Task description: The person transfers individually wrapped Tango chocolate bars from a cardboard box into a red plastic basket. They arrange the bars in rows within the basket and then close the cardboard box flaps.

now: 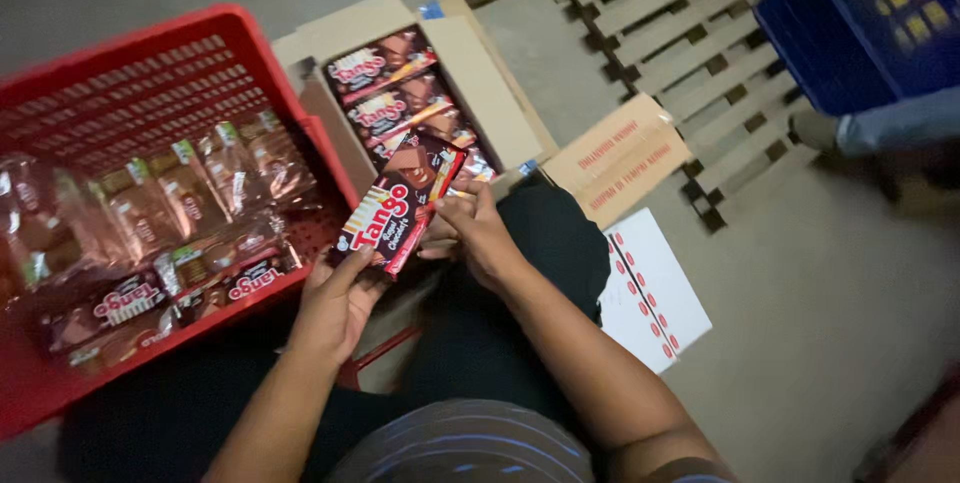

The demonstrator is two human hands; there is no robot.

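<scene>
Entry, as I logged it from my station. Held item: one flat rectangular wafer packet in dark brown and red wrapper [400, 205], gripped between both hands over the person's lap. The left hand [340, 298] was clamped on its lower end, thumb on the front face and fingers behind. The right hand [475, 233] was closed on the packet's right edge, fingertips pinching it.

Container one: open brown cardboard carton [480, 83], just beyond the held packet and away from the hands. Contents: matching brown-and-red wafer packets [385, 68] lying flat in a row; I counted three plainly, with the corner of a fourth showing beside the right hand.

Container two: red plastic slotted crate [150, 53], to the left of the left hand. Contents: clear-wrapped brown snack packs with green labels [200, 183], roughly six, too blurred to count for certain; nearer the left hand, two dark wafer packets [130, 308] along the crate's near wall.

Beyond the right hand: one flattened brown cardboard piece [620, 158], one white sheet with red dots [660, 293], one wooden pallet [690, 43] and one blue plastic crate [860, 23].
</scene>
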